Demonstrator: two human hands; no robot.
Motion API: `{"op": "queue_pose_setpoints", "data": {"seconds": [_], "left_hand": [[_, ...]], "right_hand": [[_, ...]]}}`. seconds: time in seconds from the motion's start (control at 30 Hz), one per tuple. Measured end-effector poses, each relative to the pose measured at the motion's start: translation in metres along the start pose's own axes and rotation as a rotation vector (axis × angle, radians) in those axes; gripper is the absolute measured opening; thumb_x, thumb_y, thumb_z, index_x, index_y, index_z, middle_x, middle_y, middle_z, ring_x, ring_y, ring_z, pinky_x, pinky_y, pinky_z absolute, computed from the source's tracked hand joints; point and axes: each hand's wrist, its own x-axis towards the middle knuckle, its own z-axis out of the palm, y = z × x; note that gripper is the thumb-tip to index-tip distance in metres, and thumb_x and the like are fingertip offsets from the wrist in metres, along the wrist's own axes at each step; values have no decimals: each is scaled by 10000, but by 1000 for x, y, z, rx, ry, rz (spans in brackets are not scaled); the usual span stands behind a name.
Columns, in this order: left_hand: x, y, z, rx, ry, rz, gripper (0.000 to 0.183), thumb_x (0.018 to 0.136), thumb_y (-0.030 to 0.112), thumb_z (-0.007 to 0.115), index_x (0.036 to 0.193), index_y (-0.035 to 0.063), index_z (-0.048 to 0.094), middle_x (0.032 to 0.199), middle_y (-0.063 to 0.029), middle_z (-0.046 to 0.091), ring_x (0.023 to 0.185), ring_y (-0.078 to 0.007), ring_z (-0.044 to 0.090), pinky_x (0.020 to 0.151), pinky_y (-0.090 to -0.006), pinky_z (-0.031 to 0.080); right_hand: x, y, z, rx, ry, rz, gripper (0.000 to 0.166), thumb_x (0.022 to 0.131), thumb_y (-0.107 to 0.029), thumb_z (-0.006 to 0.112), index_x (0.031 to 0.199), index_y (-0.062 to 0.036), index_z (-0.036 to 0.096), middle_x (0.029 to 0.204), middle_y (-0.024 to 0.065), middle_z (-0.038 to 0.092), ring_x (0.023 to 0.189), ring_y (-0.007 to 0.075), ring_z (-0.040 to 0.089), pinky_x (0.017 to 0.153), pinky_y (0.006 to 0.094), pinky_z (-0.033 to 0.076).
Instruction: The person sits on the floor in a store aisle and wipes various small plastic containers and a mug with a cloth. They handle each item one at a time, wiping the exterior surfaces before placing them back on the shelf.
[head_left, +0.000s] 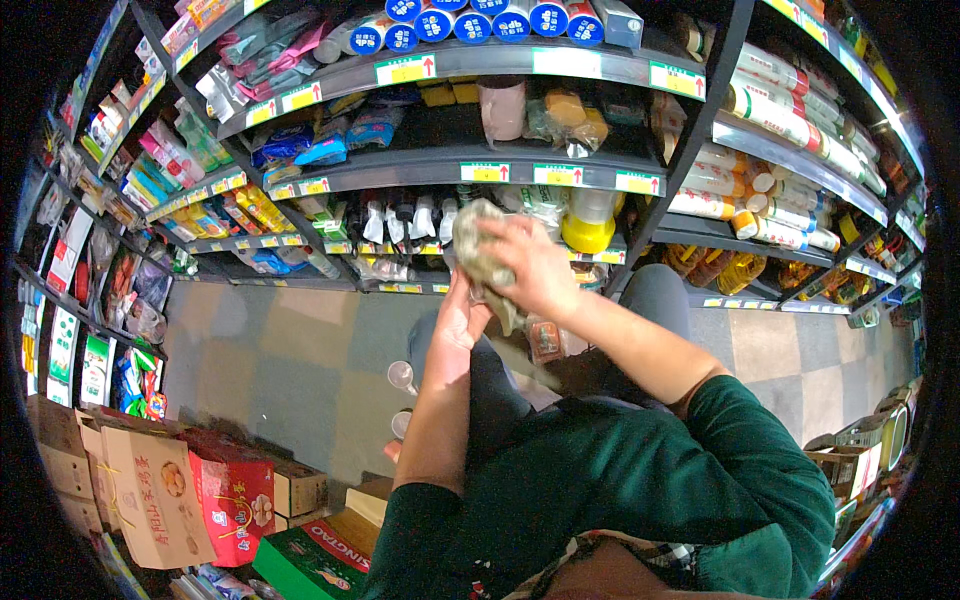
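Note:
In front of the lower shelves, both my hands are raised and close together. My right hand (529, 266) is pressed over a crumpled, pale, blotchy cloth (474, 234), its fingers blurred. Just below it my left hand (457, 311) grips something that the cloth mostly covers; only a clear bit shows near the thumb, so I cannot tell what it is. One corner of the cloth hangs below my hands. Between my legs stands a clear plastic container with a red label (545, 339). Beside my left knee are two clear cups (402, 375).
Store shelves (420, 161) curve around ahead, with blue-lidded tubes (472, 27), a pink cylinder (501, 109) and a yellow-based container (588, 234). Noodle packs (780, 112) fill the right bay. Cartons (154, 487) and a green beer box (315, 555) stand behind on the left, on checkered floor (285, 367).

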Motion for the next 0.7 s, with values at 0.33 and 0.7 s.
{"op": "queue_pose_setpoints", "data": {"seconds": [0.33,0.7], "left_hand": [[-3,3,6,30,48,-21,583,1011,471,486,1500,185,348,1444,-50,487,1283,-236,509,1054,-449,433],[3,8,12,-370,-97,-226,522,1041,438,414,1437,97,435,1348,-116,570,1202,-298,583,982,-475,515]], "right_hand": [[-18,-5,-8,163,225,-64,346,674,-143,791,995,-125,662,1177,44,656,1050,316,611,904,411,508],[-46,-6,14,38,-200,-187,272,670,-144,734,934,-122,670,1268,25,591,1201,329,508,870,387,560]]}}
